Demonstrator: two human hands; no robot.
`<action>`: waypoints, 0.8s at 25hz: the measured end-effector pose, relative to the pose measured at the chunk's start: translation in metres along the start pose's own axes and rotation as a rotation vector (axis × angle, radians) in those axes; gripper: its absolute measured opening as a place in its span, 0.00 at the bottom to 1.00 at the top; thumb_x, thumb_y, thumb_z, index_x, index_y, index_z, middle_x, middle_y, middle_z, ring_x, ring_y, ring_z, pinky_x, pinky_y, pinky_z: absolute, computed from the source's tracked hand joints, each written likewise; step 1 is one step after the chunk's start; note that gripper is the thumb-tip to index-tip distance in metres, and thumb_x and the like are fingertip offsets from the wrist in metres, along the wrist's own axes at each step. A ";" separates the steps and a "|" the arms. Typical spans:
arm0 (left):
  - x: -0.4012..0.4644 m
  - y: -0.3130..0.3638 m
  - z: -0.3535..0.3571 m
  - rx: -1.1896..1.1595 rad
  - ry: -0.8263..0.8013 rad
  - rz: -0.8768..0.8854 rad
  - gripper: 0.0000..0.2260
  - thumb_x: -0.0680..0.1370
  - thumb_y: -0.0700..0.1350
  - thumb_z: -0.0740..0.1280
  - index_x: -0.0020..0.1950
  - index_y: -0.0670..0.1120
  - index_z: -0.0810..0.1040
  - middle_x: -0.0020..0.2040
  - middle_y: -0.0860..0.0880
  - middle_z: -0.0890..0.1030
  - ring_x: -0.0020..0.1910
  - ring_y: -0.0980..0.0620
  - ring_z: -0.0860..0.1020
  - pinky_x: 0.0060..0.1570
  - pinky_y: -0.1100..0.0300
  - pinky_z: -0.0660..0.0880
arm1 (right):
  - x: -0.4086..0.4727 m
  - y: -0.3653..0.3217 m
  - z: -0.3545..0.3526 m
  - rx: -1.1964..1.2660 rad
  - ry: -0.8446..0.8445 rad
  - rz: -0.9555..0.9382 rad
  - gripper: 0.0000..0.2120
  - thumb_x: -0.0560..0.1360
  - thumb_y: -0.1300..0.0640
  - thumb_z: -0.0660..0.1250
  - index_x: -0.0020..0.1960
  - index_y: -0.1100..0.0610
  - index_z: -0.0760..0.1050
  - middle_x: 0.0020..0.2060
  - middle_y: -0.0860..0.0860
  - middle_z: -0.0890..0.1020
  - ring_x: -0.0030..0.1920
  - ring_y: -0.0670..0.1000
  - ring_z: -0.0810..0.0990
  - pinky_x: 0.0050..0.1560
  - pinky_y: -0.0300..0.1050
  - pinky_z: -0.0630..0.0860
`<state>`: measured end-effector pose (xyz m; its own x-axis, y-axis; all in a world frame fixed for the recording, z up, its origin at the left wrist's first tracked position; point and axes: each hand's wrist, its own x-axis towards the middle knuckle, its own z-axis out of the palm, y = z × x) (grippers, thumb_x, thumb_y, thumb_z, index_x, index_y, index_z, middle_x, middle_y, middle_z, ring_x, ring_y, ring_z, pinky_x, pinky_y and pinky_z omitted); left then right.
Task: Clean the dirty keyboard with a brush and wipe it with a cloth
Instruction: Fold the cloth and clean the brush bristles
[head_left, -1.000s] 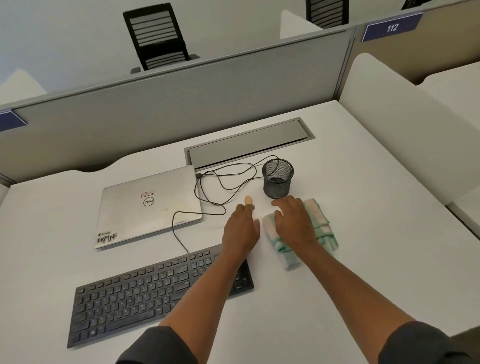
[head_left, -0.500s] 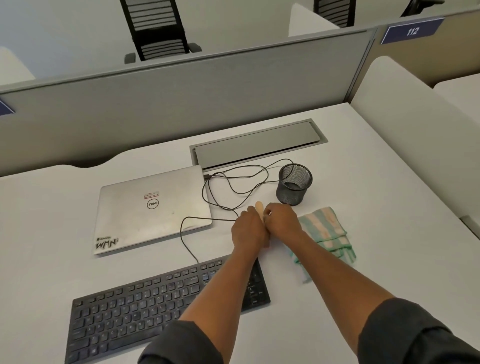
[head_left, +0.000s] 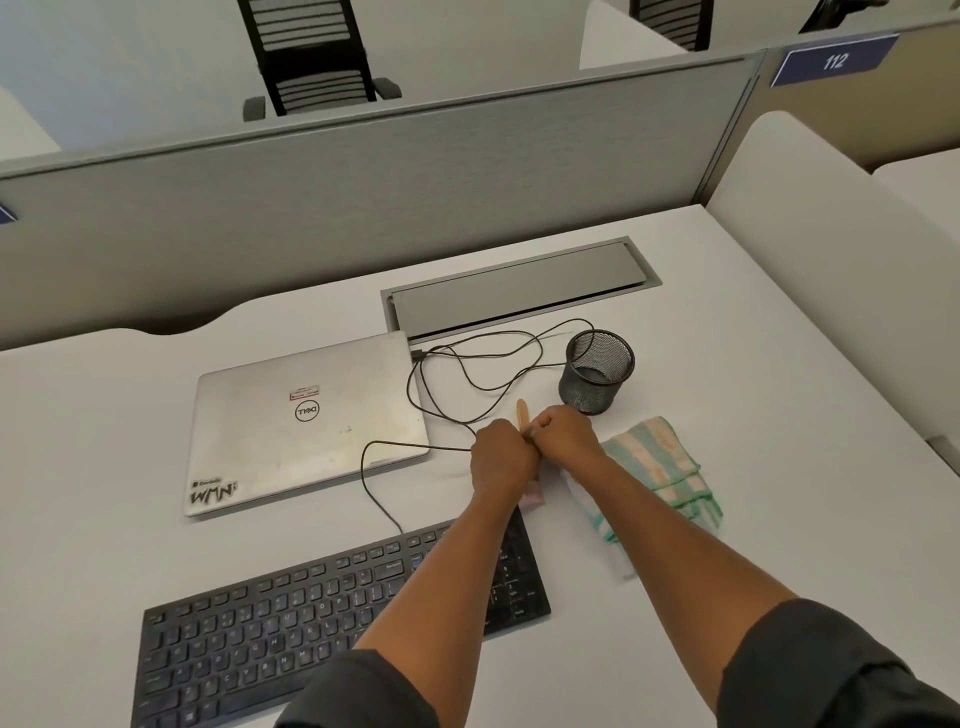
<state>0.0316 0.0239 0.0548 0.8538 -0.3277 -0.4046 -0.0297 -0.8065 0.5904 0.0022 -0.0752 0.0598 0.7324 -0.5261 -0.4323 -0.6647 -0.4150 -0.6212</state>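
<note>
- Closed silver laptop (head_left: 306, 423) is lying at the left of the white surface (head_left: 727, 364), lid down, with a black cable (head_left: 410, 415) looping from its rear corner toward the hands.
- Black keyboard (head_left: 270, 623) is sitting at the near left edge of the surface, partly crossed by the left forearm; no dirt can be made out on its keys at this size, and neither tool is touching it, so brushing and wiping are both judged as not yet begun.
- Left hand (head_left: 501, 457) is closing around the brush (head_left: 521, 413), whose pale wooden handle tip is projecting above the knuckles; a pinkish end, probably the bristles, is showing just below the wrist.
- Right hand (head_left: 563, 434) is pressing against the left, fingers curled at the same handle; both hands are gripping the brush just beyond the keyboard's far right corner.
- Black mesh pen cup (head_left: 597, 371) is standing upright just behind the right hand.
- Striped green-and-peach cloth (head_left: 660, 467) is lying folded on the surface at the right, partly under the right forearm, not held, waiting for the wiping step.
</note>
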 end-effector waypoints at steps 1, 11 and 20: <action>0.000 0.000 -0.001 -0.021 0.005 0.015 0.02 0.76 0.39 0.66 0.45 0.42 0.76 0.40 0.46 0.78 0.39 0.47 0.77 0.29 0.60 0.65 | -0.001 -0.002 -0.003 0.006 -0.012 -0.006 0.06 0.74 0.59 0.69 0.40 0.59 0.82 0.40 0.55 0.83 0.43 0.53 0.80 0.42 0.44 0.74; -0.009 0.021 -0.032 -0.147 0.130 0.225 0.05 0.80 0.43 0.67 0.54 0.47 0.81 0.44 0.53 0.82 0.38 0.56 0.78 0.36 0.65 0.70 | -0.006 -0.024 -0.041 0.128 0.055 -0.175 0.05 0.75 0.56 0.71 0.44 0.56 0.79 0.39 0.50 0.80 0.41 0.51 0.77 0.37 0.43 0.68; -0.004 0.102 -0.066 -0.204 0.301 0.522 0.08 0.80 0.48 0.68 0.56 0.50 0.85 0.44 0.52 0.86 0.42 0.53 0.82 0.46 0.55 0.79 | -0.011 -0.056 -0.133 0.242 0.282 -0.367 0.04 0.77 0.54 0.69 0.46 0.53 0.76 0.39 0.46 0.80 0.41 0.47 0.80 0.38 0.39 0.73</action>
<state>0.0595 -0.0244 0.1627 0.8630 -0.4761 0.1687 -0.4073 -0.4583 0.7899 0.0114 -0.1449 0.1865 0.8205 -0.5715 0.0148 -0.2939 -0.4439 -0.8465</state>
